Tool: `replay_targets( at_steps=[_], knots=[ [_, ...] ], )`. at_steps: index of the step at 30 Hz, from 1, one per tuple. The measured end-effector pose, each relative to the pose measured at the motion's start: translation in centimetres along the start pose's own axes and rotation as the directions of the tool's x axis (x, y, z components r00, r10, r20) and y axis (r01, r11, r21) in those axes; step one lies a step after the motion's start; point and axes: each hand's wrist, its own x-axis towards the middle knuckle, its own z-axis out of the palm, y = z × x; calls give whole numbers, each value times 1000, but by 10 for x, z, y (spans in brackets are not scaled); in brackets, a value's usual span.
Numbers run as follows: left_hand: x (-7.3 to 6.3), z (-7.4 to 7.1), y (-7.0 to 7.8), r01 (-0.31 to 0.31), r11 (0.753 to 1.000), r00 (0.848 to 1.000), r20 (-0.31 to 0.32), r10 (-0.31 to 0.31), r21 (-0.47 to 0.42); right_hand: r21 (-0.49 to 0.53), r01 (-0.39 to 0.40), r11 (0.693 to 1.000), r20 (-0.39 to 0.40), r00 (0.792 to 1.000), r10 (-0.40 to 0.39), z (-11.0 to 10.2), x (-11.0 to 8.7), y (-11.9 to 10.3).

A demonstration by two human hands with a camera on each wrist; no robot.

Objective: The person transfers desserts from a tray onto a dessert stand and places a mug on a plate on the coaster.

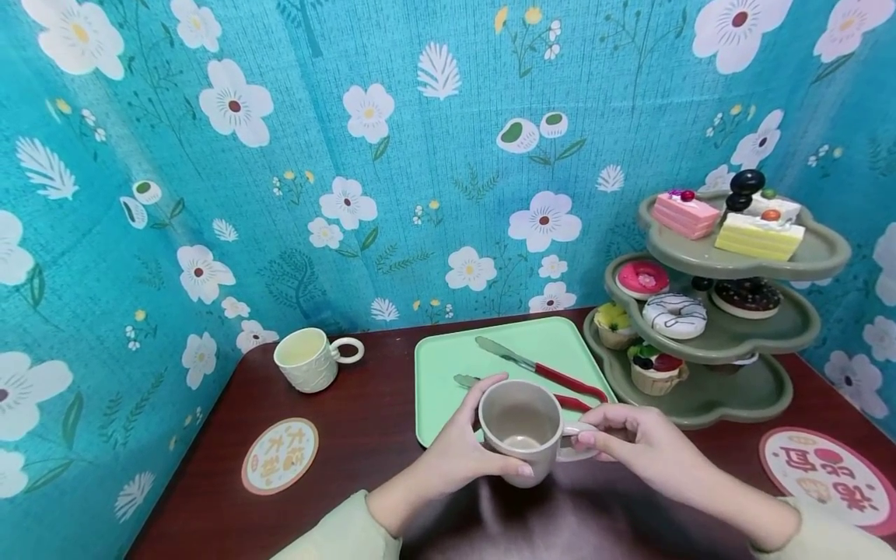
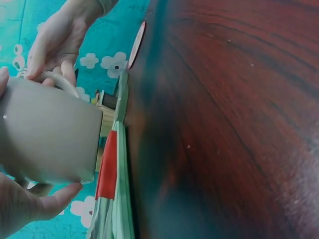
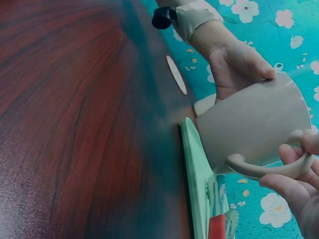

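Observation:
A grey-beige mug is held off the table in front of the green tray, its mouth toward the head camera. My left hand grips the mug's body from the left, thumb across its near side. On the other side my right hand pinches the mug's handle between thumb and fingers. No contents show inside the mug. Behind it, red-handled tongs lie on the light green tray, partly hidden by the mug and hands.
A cream mug stands at the back left, near a round coaster. To the right rises a three-tier green stand with toy cakes, donuts and cupcakes. Another round coaster lies at the right edge. Floral cloth hangs behind the table.

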Motion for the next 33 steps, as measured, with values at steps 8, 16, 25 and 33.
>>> replay_targets(
  at_steps=[8,16,25,33],
  knots=[
    [0,-11,5,32,998,999,30,-30,-63,60,1,998,-33,999,1,-15,-8,1],
    [-14,-37,11,13,999,1000,-28,-12,37,53,-32,998,-105,994,38,-35,-17,1],
    [-35,-68,5,-4,982,987,-160,34,188,40,-80,996,-204,975,86,-57,-37,11],
    [-55,-93,12,61,930,949,-309,58,361,-30,-133,991,-273,955,120,-74,-58,18]
  ],
)
